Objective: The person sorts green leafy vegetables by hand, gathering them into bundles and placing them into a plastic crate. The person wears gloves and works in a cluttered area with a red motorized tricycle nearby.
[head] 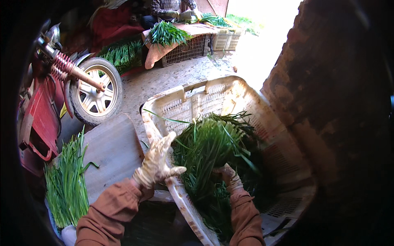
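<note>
Long green leafy stalks, possibly Chinese chives (212, 138), lie in a large white plastic crate (197, 95) with slotted, stained walls. My right hand (229, 178), in a soiled light glove, is inside the crate, closed on a bunch of these leaves; its fingertips are partly hidden. My left hand (157, 161), gloved alike, is above the crate's left rim with fingers spread and nothing in it. Left of it is a grey board (114, 147), and another bundle of green leaves (67, 184) lies at the board's left side.
A motorcycle's front wheel (96, 90) and red body parts (41, 117) are at the left. Behind, a co-worker's gloved hands (192, 14) are over greens at a covered dark crate (186, 50), beside a pale crate (227, 39). A rough wall (320, 77) borders the right.
</note>
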A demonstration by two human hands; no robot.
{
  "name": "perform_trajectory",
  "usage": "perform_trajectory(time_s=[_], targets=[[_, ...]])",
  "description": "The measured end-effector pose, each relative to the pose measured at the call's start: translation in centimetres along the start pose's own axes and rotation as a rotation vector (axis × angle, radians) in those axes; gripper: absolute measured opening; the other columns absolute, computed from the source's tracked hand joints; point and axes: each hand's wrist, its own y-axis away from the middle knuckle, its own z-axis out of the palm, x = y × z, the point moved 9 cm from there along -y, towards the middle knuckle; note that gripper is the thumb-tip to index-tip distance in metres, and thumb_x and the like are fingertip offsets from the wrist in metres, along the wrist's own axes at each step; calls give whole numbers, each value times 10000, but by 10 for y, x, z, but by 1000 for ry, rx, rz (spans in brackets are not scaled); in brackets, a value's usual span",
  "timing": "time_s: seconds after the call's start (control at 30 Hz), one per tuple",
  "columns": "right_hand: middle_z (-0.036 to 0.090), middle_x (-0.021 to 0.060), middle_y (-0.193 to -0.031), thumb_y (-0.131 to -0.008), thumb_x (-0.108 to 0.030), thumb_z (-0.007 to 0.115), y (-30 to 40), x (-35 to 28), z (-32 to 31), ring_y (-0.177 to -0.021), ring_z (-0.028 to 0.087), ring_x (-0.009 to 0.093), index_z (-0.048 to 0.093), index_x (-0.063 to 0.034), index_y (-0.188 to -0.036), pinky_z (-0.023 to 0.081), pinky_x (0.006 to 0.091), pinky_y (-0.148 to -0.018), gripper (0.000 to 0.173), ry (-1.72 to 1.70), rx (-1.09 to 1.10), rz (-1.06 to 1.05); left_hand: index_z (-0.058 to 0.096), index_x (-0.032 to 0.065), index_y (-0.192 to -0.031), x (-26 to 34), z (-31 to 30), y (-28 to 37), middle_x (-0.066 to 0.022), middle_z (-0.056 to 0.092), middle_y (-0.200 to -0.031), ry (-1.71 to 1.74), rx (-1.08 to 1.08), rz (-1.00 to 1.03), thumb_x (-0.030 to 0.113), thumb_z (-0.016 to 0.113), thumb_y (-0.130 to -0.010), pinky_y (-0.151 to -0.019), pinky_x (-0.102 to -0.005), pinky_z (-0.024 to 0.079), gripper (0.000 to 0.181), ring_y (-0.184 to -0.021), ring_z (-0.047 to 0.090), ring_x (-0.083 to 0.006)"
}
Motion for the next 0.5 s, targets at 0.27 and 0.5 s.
perform_trajectory(time_s=[0.27, 0.5], targets=[[626, 64, -1003, -745, -214, 681, 31, -5, 2, -908, 578, 174, 582, -59, -1093, 456, 323, -825, 394, 392, -52, 36, -26, 28, -1420, 15, 88, -38, -174, 232, -1443, 866, -476, -295, 361, 828, -602, -1083, -327, 183, 1229, -1335, 207, -238], [614, 85, -1040, -707, -274, 718, -32, 67, 34, -937, 566, 197, 551, -78, -1156, 449, 338, -819, 518, 785, -162, -237, 380, 106, -1345, 65, 73, -42, -23, 346, -1405, 908, 147, 324, 212, 649, -780, -1098, -408, 138, 634, -1278, 318, -181]])
